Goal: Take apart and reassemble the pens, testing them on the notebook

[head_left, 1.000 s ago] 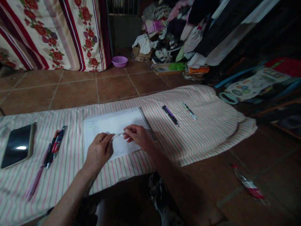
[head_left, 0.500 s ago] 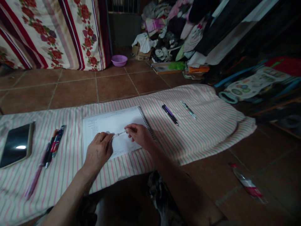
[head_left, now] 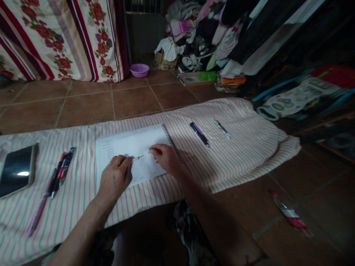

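A spiral-bound notebook (head_left: 130, 147) lies open on a pink-striped cloth (head_left: 235, 147) spread over the floor. My left hand (head_left: 115, 177) rests on the page, fingers pinched on one end of a thin clear pen part (head_left: 138, 158) that points right. My right hand (head_left: 166, 159) sits just beyond its tip, fingers curled closed over something I cannot make out.
A phone (head_left: 17, 170) and several pens (head_left: 59, 171) lie on the cloth at left. A purple pen (head_left: 199, 133) and a patterned pen (head_left: 221, 128) lie at right. A wrapped packet (head_left: 288, 213) is on the tiles. A purple bowl (head_left: 139, 70) and piled clothes (head_left: 199, 33) stand behind.
My right hand has pulled a little away from the thin part, which stays in my left hand. The view has shifted slightly.
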`<state>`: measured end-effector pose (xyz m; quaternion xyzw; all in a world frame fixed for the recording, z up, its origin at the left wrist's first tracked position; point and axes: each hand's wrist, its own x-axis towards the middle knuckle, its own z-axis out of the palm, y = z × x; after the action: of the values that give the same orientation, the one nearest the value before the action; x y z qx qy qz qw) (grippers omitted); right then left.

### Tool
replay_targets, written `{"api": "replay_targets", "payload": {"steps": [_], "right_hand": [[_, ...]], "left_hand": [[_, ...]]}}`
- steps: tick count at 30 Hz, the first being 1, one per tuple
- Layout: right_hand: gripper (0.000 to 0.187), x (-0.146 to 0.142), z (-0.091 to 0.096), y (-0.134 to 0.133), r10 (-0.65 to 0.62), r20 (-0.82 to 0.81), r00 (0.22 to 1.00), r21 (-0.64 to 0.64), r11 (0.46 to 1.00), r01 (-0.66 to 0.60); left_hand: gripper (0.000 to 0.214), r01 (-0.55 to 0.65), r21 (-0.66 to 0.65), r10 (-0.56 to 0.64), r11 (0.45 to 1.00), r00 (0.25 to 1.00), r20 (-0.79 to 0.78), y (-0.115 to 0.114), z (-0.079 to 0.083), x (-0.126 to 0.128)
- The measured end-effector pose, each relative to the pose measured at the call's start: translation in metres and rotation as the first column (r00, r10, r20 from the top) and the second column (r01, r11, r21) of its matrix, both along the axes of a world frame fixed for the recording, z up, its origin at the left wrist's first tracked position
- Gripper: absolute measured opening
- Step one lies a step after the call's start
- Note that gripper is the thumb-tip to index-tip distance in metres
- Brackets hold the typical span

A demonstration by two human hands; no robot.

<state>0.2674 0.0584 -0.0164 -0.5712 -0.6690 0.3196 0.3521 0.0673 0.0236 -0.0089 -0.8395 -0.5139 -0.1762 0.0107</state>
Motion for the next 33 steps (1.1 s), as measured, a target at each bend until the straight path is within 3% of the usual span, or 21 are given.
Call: {"api": "replay_targets", "payload": {"steps": [3, 8, 14, 33], "right_hand": [[0.017, 0.0000, 0.0020, -0.0017, 0.000, 0.162, 0.987, 0.159, 0.987, -0.026], [0.018, 0.0012, -0.0007, -0.0025, 0.015, 0.293, 0.956, 0.197, 0.977, -0.076], [0.019, 0.0020, 0.0000, -0.0027, -0.034, 0.323, 0.946, 0.265, 0.963, -0.056], [0.017, 0.0051, 0.0039, -0.0008, -0.084, 0.330, 0.940, 0.233, 0.972, 0.005]], "left_hand": [[0.027, 0.003, 0.012, -0.003, 1.000, 1.000, 0.000, -0.0001, 0.0000, 0.0000], [0.026, 0.017, 0.039, -0.018, 0.999, 1.000, 0.012, -0.0003, -0.0020, -0.0016], [0.027, 0.017, 0.040, -0.017, 0.999, 1.000, 0.009, 0.0008, -0.0033, -0.0022], [0.027, 0.011, 0.032, -0.011, 0.999, 1.000, 0.013, -0.0001, -0.0006, -0.0013]]}}
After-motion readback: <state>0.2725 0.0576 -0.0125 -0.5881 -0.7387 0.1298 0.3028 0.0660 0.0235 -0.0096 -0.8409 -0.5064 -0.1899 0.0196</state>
